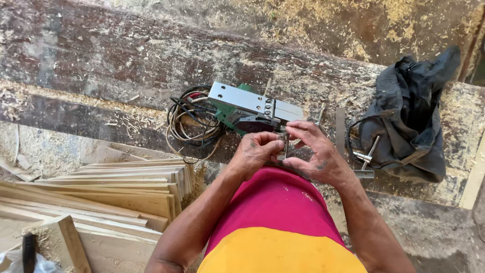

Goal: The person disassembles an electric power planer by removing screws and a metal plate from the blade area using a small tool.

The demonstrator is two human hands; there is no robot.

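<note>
The person is holding a small metal part (284, 146) between both hands, close to the body and just in front of the planer (250, 108). The left hand (256, 151) is pinching the part from the side with thumb and fingers clenched on it. The right hand (314, 151) is grasping it from the other side, fingertips curled over its top, apparently so that the two can steady it for close work.

The planer is lying upturned on the bench (101, 60), sole facing up, probably to give access to its underside, with its cable (194, 124) coiled beside it. A T-wrench (366, 156) is resting near the right hand, against a dark bag (414, 116). Planks (116, 197) are stacked to the left.
</note>
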